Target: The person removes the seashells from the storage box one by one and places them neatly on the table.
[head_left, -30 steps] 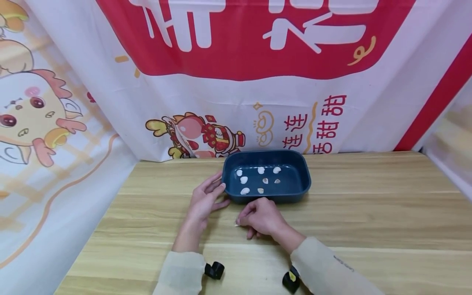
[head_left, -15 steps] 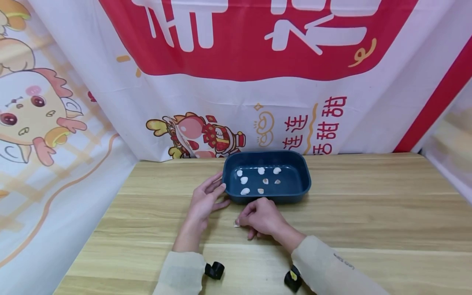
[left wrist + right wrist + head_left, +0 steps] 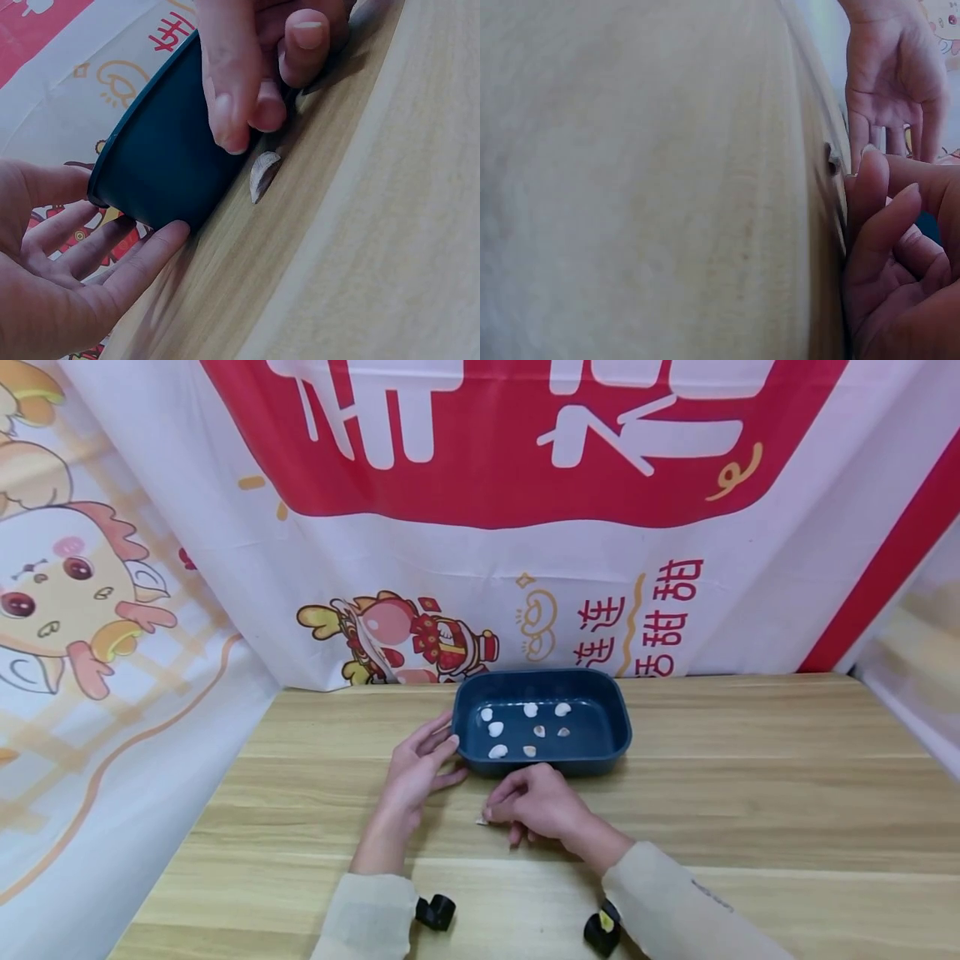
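Observation:
A dark blue rectangular plastic basin (image 3: 558, 767) stands on the table in the head view, with several small white and brownish seashells (image 3: 497, 728) spread over its floor. My left hand (image 3: 415, 768) rests against the basin's left side, thumb at the rim and fingers stretched along the wall. In front of the basin, my right hand (image 3: 542, 802) is low over the table with loosely bent fingers. One pale seashell (image 3: 262, 175) lies on the wood just off the right fingertips (image 3: 234, 135), a small gap showing in the left wrist view.
The wooden table (image 3: 750, 793) ends at a white and red printed cloth (image 3: 450, 552) behind the basin. Another printed cloth (image 3: 82, 635) hangs along the left side. Black wrist cameras (image 3: 437, 912) sit by both sleeves.
The right hand has drawn slightly to the right and toward the body, off the seashell, which stays on the table. The left hand and basin keep their places.

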Demonstrator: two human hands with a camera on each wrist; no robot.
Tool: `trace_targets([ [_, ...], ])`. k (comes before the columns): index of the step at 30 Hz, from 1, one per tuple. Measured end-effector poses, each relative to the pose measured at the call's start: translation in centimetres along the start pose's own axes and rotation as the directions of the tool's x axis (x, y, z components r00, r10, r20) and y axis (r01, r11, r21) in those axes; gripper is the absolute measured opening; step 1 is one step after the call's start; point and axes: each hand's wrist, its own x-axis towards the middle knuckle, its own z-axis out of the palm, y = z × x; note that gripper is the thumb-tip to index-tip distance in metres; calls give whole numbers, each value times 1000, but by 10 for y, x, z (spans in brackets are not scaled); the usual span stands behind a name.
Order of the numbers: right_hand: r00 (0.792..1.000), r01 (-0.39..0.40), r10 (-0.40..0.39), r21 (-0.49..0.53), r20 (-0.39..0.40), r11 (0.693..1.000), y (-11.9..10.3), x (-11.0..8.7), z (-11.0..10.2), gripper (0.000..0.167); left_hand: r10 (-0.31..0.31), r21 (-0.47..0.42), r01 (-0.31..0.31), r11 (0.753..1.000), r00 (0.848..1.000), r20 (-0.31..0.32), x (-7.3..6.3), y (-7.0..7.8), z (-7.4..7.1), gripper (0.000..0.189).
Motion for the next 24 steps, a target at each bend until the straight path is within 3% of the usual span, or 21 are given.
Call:
trace_targets([
  [14,997,71,-70,-33,27,997,-26,-23,-30,8,-19,10,19,1000,1000,-22,0,2,0,45],
  [24,986,86,-102,-120,-135,989,-53,-8,-63,8,-13,-4,13,1000,1000,-19,1,0,0,46],
])
